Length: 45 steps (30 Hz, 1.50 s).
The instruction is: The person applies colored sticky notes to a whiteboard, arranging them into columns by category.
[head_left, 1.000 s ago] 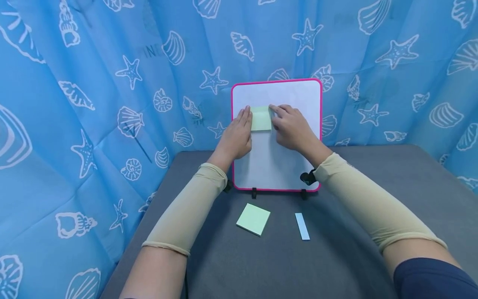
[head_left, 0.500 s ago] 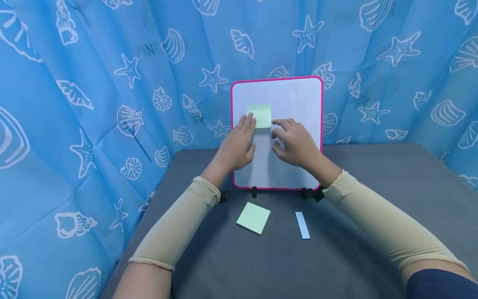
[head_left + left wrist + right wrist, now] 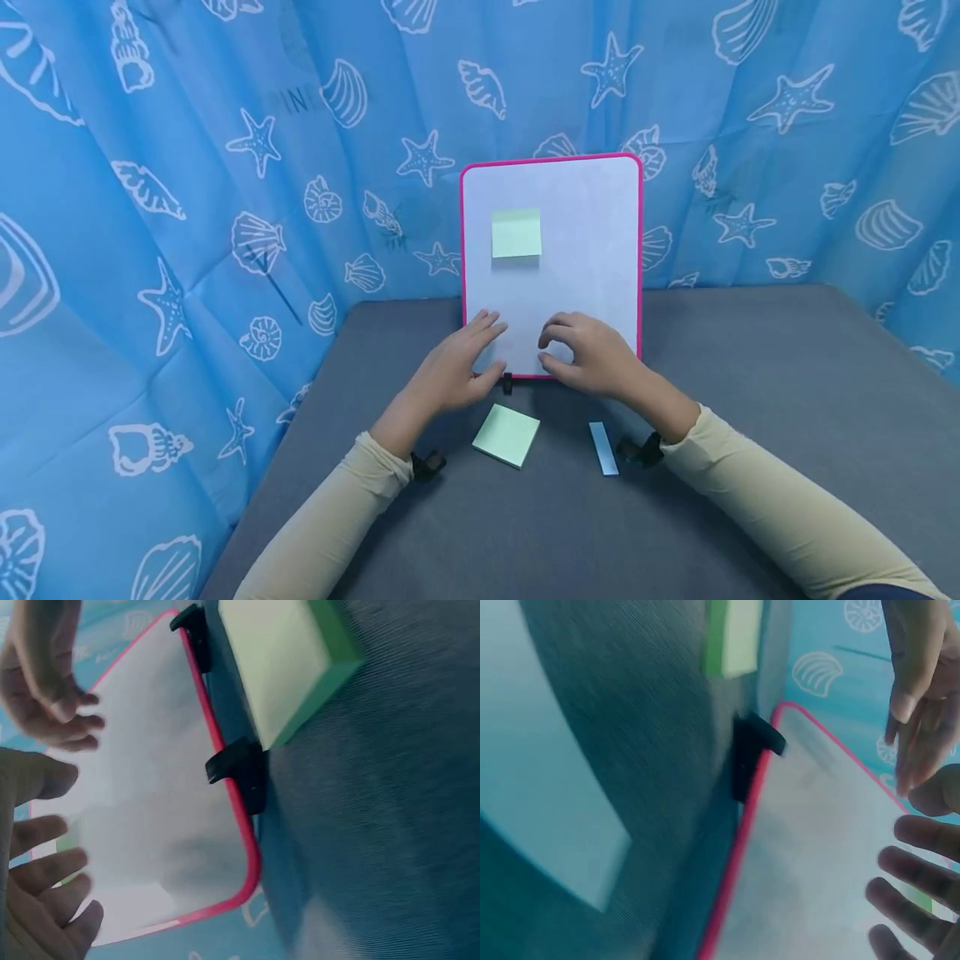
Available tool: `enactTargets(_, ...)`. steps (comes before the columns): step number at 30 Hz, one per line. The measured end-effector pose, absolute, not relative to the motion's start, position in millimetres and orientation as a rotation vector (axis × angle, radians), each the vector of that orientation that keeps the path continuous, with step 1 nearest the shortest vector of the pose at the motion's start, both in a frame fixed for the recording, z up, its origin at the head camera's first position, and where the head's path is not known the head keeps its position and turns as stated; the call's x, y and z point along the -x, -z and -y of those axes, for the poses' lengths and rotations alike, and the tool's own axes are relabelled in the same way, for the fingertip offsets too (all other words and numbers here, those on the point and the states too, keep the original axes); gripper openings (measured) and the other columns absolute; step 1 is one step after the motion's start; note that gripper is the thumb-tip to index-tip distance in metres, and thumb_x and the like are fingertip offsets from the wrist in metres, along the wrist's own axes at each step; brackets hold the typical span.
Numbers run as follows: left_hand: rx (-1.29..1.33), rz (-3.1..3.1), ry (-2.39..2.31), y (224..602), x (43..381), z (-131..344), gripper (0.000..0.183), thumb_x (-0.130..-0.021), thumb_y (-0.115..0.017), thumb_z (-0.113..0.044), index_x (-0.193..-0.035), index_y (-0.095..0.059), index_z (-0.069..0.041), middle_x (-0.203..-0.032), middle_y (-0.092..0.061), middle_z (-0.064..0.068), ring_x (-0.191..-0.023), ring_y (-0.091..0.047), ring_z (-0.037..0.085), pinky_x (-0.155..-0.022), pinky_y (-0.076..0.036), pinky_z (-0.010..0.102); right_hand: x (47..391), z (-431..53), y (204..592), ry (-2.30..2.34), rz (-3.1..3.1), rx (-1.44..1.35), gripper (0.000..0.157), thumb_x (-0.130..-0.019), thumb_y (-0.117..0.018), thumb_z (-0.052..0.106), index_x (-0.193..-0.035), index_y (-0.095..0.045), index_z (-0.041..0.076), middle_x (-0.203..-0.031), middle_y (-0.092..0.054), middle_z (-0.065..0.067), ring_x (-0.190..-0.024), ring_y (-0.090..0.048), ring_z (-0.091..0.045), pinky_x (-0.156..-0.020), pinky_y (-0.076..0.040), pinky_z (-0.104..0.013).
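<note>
A pale green sticky note [image 3: 516, 233] is stuck on the upper left of a pink-framed whiteboard [image 3: 581, 250], its lower edge lifting a little over a shadow. My left hand [image 3: 453, 367] is in front of the board's lower left corner, fingers extended, holding nothing. Across from it, my right hand [image 3: 592, 354] has loosely bent fingers with nothing between them. Below the board lie a pad of green sticky notes [image 3: 506, 436] and a narrow light-blue strip [image 3: 603, 448], which looks like a thin stack of paper flags. Both wrist views show the two hands empty.
A black stand clip [image 3: 238, 771] holds the whiteboard's lower edge; the other is hidden behind my right hand in the head view. The board stands on a grey cloth-covered table [image 3: 480, 533]. A blue curtain [image 3: 225, 208] with shell and starfish prints hangs behind and to the left.
Both hands have come off the sticky note and moved down toward the board's lower edge. The note stays stuck to the board, now fully in view.
</note>
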State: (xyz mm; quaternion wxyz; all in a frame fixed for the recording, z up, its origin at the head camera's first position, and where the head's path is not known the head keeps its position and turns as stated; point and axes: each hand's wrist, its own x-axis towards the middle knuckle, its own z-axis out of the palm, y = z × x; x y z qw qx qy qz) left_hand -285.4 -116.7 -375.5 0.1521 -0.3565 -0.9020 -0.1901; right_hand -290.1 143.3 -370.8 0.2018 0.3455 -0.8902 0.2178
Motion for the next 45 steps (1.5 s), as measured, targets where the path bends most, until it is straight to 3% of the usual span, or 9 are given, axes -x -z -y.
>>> enactTargets(6, 1.113, 2.708, 0.645, 392, 265, 126, 0.054, -0.104, -0.067, -0.028, -0.151, -0.057, -0.004, -0.163, -0.050, 0.016, -0.157, -0.040, 0.031, -0.122, -0.041, 0.053, 278, -137, 389, -0.624, 2.608, -1.054, 0.016, -0.094, -0.079, 0.026, -0.104, -0.081, 0.013, -0.107, -0.077, -0.003, -0.099, -0.073, -0.025, -0.086, -0.063, -0.043)
enactTargets(16, 1.187, 2.815, 0.509, 396, 254, 131, 0.050, -0.103, -0.070, -0.037, -0.144, -0.065, -0.008, -0.155, -0.059, 0.011, -0.144, -0.057, 0.025, -0.115, -0.051, 0.046, 268, -121, 391, -0.725, 2.664, -1.155, 0.013, -0.096, -0.078, 0.026, -0.104, -0.081, 0.017, -0.101, -0.074, 0.002, -0.088, -0.068, -0.015, -0.076, -0.059, -0.030)
enactTargets(32, 1.142, 2.950, 0.601, 407, 248, 142, 0.049, -0.100, -0.073, -0.038, -0.142, -0.068, -0.012, -0.156, -0.060, 0.006, -0.145, -0.056, 0.023, -0.118, -0.047, 0.048, 262, -112, 397, -0.704, 2.920, -1.183, 0.033, -0.091, -0.082, 0.041, -0.109, -0.080, 0.014, -0.107, -0.074, 0.001, -0.096, -0.069, -0.016, -0.082, -0.060, -0.033)
enactTargets(45, 1.195, 3.010, 0.545, 406, 246, 131, 0.050, -0.098, -0.076, -0.037, -0.142, -0.067, -0.015, -0.155, -0.060, 0.004, -0.143, -0.057, 0.021, -0.116, -0.050, 0.044, 257, -108, 402, -0.657, 3.005, -1.182, 0.043, -0.084, -0.089, 0.048, -0.112, -0.080, 0.017, -0.102, -0.070, 0.006, -0.082, -0.058, -0.009, -0.072, -0.053, -0.027)
